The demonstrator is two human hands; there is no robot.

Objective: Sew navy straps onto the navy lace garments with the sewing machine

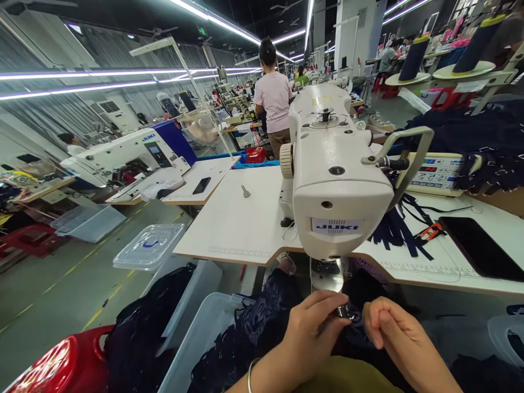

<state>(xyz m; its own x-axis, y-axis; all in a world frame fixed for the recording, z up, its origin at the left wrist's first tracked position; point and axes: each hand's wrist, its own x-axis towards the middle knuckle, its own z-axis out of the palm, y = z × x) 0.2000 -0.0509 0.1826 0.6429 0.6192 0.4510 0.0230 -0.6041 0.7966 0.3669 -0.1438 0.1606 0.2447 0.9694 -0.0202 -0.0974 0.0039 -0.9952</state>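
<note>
My left hand (311, 327) pinches a small metal ring or buckle (347, 312) together with dark navy fabric (262, 322), just below the needle end of a white JUKI sewing machine (333, 164). My right hand (399, 338) is closed on the same dark fabric right beside the buckle. A bangle sits on my left wrist. The fabric spills down over my lap and into a plastic bin (196, 344) on the left.
The white sewing table (241, 218) carries dark straps (399, 229), orange snips (428, 233), a phone (481, 248), a control panel (436, 173). Thread cones (413, 57) stand at right. A red stool (69, 363), lidded bins, another machine (131, 158) and a standing person (273, 101) lie left and beyond.
</note>
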